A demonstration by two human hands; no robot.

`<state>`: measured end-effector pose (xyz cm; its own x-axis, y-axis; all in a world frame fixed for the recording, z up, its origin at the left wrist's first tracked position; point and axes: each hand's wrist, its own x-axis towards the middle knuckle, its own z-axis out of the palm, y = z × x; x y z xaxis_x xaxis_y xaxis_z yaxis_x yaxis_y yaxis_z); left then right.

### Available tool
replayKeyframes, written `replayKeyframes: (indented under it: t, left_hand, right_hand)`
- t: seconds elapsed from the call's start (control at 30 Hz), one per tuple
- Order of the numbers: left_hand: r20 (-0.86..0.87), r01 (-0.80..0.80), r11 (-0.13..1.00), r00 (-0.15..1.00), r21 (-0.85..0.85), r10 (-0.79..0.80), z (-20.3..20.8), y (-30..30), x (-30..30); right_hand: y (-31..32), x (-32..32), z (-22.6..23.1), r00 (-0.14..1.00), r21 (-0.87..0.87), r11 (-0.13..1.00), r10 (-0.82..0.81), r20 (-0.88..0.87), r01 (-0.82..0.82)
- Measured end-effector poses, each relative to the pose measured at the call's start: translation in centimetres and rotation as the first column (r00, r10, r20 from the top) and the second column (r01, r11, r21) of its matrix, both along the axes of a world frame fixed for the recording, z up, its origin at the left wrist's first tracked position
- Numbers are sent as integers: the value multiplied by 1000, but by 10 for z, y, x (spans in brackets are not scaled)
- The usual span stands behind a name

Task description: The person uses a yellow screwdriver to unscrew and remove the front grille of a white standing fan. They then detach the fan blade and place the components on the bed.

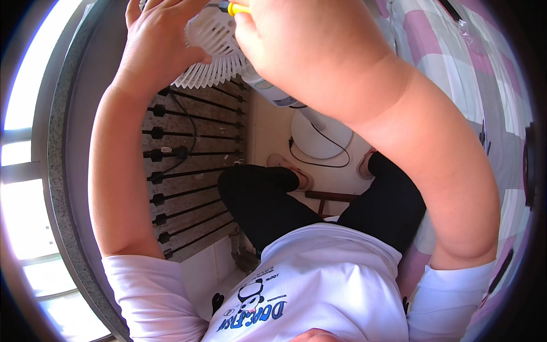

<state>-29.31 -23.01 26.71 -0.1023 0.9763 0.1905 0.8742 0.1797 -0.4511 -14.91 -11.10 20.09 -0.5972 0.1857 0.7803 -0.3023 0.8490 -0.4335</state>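
At the upper edge, a white standing fan (213, 37) shows its slotted back cover and ribbed grille, with a grey-and-white lower housing (268, 88). Against the fan's left side rests my left hand (156, 43), its thumb bent onto the cover and its fingers curled around the edge, partly cut off by the frame. My right hand (279, 43) is closed around a screwdriver (239, 8) with a yellow and dark handle, beside the cover. The screwdriver's tip is hard to make out. Below, the fan's round white base (322, 137) stands on the floor between my feet.
A black cord (325, 164) with a plug loops over the base. To the left are black metal rods (194, 137) and a stone sill (60, 148) by bright windows. A checked pink, white and grey cloth (473, 68) covers the right side. Brown stool parts (330, 196) show between my legs.
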Motion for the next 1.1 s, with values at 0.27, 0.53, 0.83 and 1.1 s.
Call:
replayKeyframes:
  t: [0.27, 0.53, 0.83, 1.1]
  left_hand:
    - [-10, 64, 995, 998, 77, -63, -9, -4, -19]
    - [-1, 25, 999, 1000, 25, -25, -3, -5, -15]
    - [14, -6, 1000, 1000, -10, 6, -1, 2, -4]
    - [42, 53, 997, 998, 55, -56, -3, 0, -13]
  right_hand:
    - [-7, -13, -6, 953, 617, 728, -264, -149, 299]
    - [11, -28, -13, 935, 400, 873, -154, -318, 280]
    - [-5, -12, 7, 941, -285, 918, -196, 275, 274]
    - [-15, -15, -2, 941, 234, 914, -338, -14, 332]
